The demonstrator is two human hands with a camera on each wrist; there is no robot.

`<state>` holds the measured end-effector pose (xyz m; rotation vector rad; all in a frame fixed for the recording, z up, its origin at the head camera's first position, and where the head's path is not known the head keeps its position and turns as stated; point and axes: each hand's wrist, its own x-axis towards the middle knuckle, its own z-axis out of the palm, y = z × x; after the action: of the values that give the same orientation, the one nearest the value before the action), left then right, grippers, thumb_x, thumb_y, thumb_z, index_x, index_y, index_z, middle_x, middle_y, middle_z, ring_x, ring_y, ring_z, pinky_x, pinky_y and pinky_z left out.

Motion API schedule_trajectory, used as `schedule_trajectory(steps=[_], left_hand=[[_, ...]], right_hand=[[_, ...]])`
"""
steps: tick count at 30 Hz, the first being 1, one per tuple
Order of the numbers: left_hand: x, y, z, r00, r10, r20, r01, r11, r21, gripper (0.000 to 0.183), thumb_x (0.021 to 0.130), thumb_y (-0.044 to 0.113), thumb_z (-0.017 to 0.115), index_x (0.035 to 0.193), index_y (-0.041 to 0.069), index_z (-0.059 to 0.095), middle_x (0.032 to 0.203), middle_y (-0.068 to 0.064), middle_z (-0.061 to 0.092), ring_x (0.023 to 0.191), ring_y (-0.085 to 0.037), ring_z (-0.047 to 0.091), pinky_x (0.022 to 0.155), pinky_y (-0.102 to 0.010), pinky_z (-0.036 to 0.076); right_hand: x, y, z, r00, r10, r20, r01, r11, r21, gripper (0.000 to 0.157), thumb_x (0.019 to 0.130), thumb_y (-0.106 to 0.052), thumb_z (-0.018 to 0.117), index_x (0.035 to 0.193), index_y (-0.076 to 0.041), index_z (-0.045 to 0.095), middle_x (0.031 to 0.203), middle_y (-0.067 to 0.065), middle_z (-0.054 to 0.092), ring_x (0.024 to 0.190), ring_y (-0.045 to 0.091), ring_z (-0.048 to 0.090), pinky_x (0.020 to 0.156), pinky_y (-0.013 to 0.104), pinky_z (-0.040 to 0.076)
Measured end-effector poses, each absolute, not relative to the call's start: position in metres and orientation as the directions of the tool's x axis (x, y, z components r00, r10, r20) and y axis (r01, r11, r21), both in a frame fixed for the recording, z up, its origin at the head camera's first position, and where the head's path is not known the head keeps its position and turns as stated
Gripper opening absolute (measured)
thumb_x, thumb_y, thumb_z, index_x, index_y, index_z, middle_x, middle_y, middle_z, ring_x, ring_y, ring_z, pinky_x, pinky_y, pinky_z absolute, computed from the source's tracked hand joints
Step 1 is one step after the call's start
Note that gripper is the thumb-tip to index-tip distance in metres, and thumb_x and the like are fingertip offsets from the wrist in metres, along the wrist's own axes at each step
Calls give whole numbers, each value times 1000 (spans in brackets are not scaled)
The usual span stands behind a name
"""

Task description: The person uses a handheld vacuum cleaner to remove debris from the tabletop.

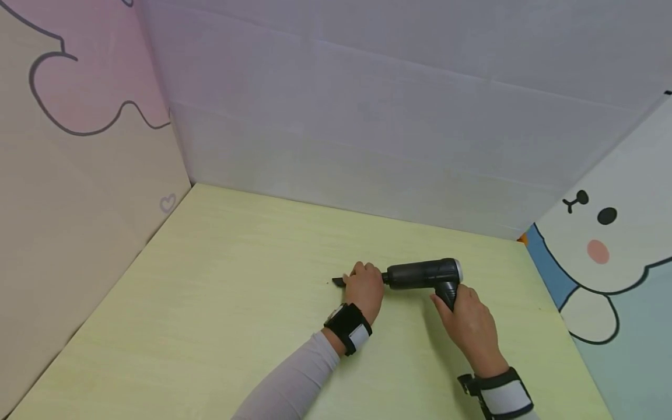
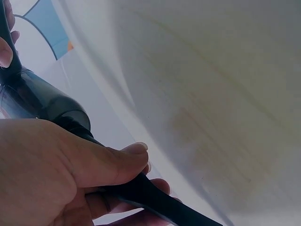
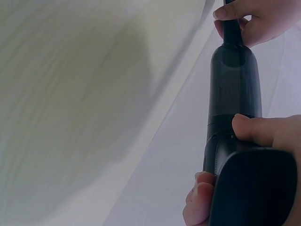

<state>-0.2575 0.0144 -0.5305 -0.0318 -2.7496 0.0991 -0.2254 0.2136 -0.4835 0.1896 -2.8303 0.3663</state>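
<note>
A black handheld vacuum cleaner (image 1: 420,274) is held sideways above the pale yellow tabletop (image 1: 252,286), its slim nozzle (image 1: 338,282) pointing left. My right hand (image 1: 471,326) grips the handle, which slants down from the body's right end. Around the nozzle curl the fingers of my left hand (image 1: 364,291), near where it joins the body. The left wrist view shows my thumb pressing along the dark nozzle (image 2: 157,202), with the smoky see-through dust cup (image 2: 51,101) behind it. In the right wrist view the dust cup (image 3: 235,89) lies between both hands.
A plain whitish wall sheet (image 1: 367,116) stands along the table's back edge. The left panel (image 1: 79,204) carries a pink cloud outline, and the right panel (image 1: 619,326) a cartoon bear. Tiny dark specks lie near the nozzle tip.
</note>
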Motion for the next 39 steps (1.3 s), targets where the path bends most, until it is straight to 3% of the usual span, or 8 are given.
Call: schedule_trajectory(steps=[39], left_hand=[[-262,10,-526,-926,10,377,-19,997,-72,15,94,32,72,97,17,75,87,-4,64,86,-22,64,81,-41,63]], right_hand=[[-233,208,-484,-956,-91,278,-158,960,-230,50,94,-34,72,100,13,54,77,16,52,55,24,48,44,33,37]])
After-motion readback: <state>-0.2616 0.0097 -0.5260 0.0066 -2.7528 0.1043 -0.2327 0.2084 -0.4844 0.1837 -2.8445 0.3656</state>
